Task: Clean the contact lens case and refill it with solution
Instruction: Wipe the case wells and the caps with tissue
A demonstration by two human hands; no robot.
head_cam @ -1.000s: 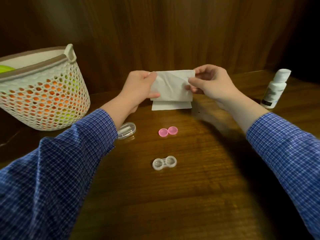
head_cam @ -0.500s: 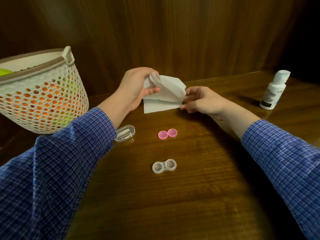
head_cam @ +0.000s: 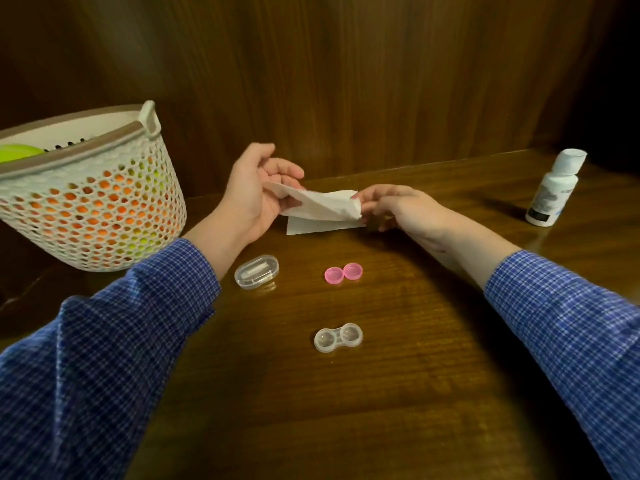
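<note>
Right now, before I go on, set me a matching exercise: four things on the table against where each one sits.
Things:
1. solution bottle
2. pink caps
3. clear lens case
4. tissue

Places:
A. held between both hands
B. nearest the person, open, mid-table
C. standing far right
D. side by side, between the tissue and the lens case

Pairs: 1-C, 2-D, 3-B, 4-A. The left hand and the right hand each pinch an end of the tissue.
</note>
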